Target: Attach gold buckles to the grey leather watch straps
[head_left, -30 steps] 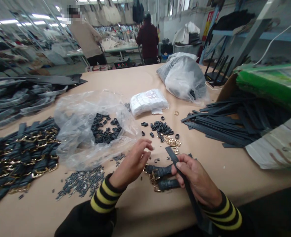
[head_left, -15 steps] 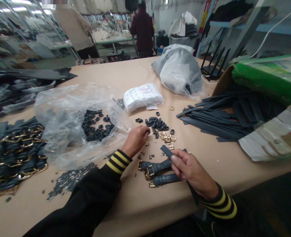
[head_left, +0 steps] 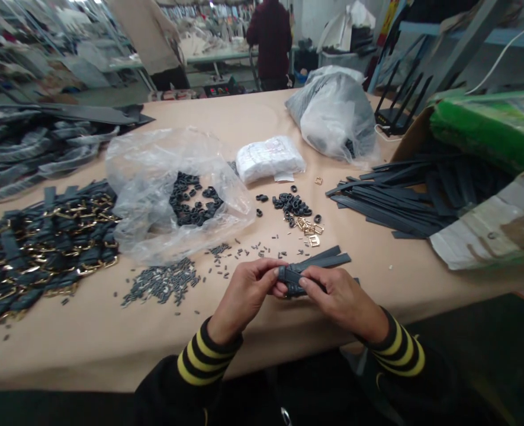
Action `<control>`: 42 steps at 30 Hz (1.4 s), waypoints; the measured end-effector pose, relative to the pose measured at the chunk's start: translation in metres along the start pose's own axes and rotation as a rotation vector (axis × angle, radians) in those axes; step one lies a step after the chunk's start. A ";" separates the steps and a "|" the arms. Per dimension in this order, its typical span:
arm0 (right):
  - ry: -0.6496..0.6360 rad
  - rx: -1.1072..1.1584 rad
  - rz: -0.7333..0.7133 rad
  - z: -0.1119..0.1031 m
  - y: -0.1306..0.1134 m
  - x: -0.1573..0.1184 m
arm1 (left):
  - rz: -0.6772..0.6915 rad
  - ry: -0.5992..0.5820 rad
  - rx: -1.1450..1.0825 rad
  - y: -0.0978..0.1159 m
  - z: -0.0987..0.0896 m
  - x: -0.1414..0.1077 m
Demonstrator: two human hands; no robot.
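Note:
My left hand [head_left: 249, 291] is closed, pinching a small dark strap loop [head_left: 282, 273] between thumb and fingers. My right hand [head_left: 342, 297] is closed on a dark strap [head_left: 294, 277], whose end meets the loop in front of me. Whether the strap passes through the loop I cannot tell. Beneath and behind the hands lie buckled straps [head_left: 328, 257], their buckles mostly hidden by my fingers. Just beyond is a pile of dark loops [head_left: 292, 204], with loose gold buckles [head_left: 308, 226] beside it.
Small dark pieces [head_left: 164, 283] are scattered at left, near a clear plastic bag [head_left: 141, 171] of loops. Finished-looking buckled straps [head_left: 44, 248] are heaped far left. Loose straps [head_left: 386, 201] spill from a carton [head_left: 488, 228] at right. A white packet [head_left: 270, 158] and a filled bag [head_left: 333, 118] stand behind.
My left hand has come back from the loop pile toward me and now meets the strap in my right hand. The camera view has shifted slightly.

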State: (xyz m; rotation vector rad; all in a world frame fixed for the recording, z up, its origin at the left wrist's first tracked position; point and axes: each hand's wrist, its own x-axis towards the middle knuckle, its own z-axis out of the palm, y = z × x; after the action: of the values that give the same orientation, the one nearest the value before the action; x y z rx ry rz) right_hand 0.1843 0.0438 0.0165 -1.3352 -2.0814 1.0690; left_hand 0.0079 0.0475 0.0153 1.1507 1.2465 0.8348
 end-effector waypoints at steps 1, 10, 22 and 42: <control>0.003 -0.050 -0.007 -0.001 -0.001 -0.001 | 0.042 0.040 0.055 -0.003 0.004 -0.003; 0.061 0.244 -0.012 0.017 -0.004 -0.010 | 0.174 0.267 0.016 -0.020 0.034 -0.020; 0.084 0.469 0.076 0.032 0.002 -0.008 | 0.114 0.138 0.020 -0.022 0.037 -0.019; 0.378 0.924 0.283 -0.024 0.062 0.010 | 0.739 -0.265 1.352 0.006 0.037 0.121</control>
State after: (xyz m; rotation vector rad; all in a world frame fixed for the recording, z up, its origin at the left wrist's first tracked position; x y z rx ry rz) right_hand 0.2318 0.0760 -0.0189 -1.1984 -0.9176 1.4849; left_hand 0.0655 0.1567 -0.0145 2.8083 1.0999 0.1946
